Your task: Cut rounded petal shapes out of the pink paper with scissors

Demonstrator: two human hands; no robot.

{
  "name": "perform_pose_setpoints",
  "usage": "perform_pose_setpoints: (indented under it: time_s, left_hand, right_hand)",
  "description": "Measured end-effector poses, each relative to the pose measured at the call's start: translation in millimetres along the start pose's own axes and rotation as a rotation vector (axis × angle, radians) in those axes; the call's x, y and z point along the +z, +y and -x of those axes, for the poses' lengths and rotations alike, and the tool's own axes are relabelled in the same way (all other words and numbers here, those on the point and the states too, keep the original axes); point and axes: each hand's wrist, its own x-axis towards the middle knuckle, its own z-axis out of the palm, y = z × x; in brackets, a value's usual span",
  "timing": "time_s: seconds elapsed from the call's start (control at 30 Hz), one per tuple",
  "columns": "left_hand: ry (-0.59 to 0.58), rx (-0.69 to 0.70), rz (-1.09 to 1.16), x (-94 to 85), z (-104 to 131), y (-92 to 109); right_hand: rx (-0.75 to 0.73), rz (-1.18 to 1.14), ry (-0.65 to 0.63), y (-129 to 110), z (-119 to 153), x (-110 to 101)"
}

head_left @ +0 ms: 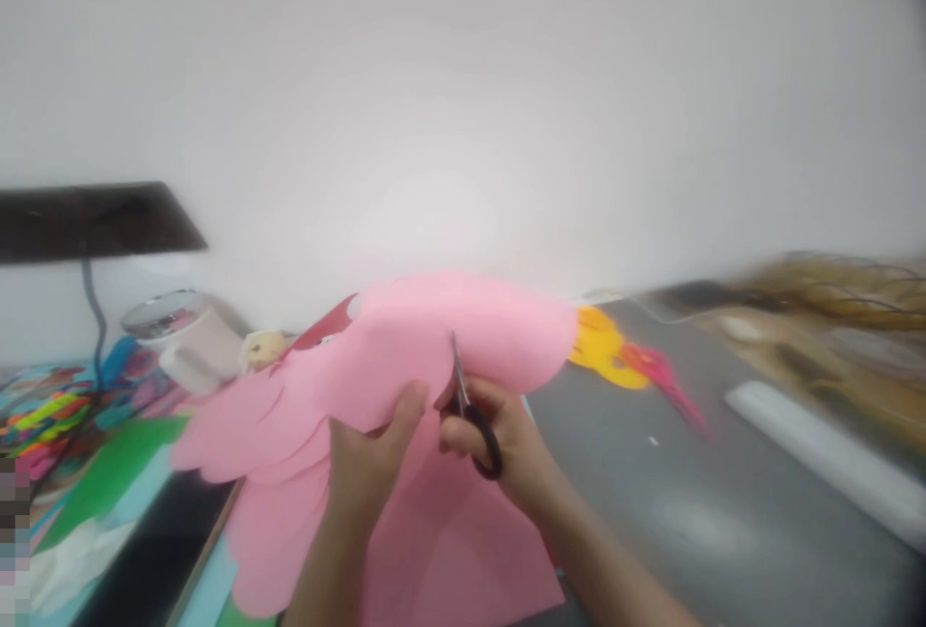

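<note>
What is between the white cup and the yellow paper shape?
In the head view, the pink paper fills that stretch, between the white cup and the yellow shape.

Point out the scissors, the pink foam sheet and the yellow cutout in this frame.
scissors (pixel 477 434): head view, on the black handle loop.
pink foam sheet (pixel 434 328): head view, on its upper curved part.
yellow cutout (pixel 604 347): head view, on its yellow body, lying on the grey table.

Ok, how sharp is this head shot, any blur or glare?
Head view: soft overall; the right side streaks with motion blur, the grey table smeared. The pink paper and scissors at centre are clearest. The white wall looks washed out.
</note>
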Motion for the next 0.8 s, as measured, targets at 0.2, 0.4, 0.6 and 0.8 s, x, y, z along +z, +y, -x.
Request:
perform_pose_setpoints:
  time_s: [0.2,0.4,0.6,0.8]
  left_hand:
    - [-0.015,-0.005,0.045,1.7,1.3,0.1]
    - [0.014,-0.096,-0.122,4.9,13.0,14.3]
    - [-0.001,-0.106,-0.139,2.8,12.1,10.6]
    - [0.014,-0.131,-0.141,3.3,11.9,10.6]
  right_hand:
    - [-0.012,0.033,0.007,1.7,1.5,4.1]
    - [-0.062,0.055,-0.037,0.3,1.2,3.6]
    - [-0.059,0.01,-0.094,-0.4,0.1,0.8]
    - [-0.068,0.028,-0.082,-1.8,0.7,1.7]
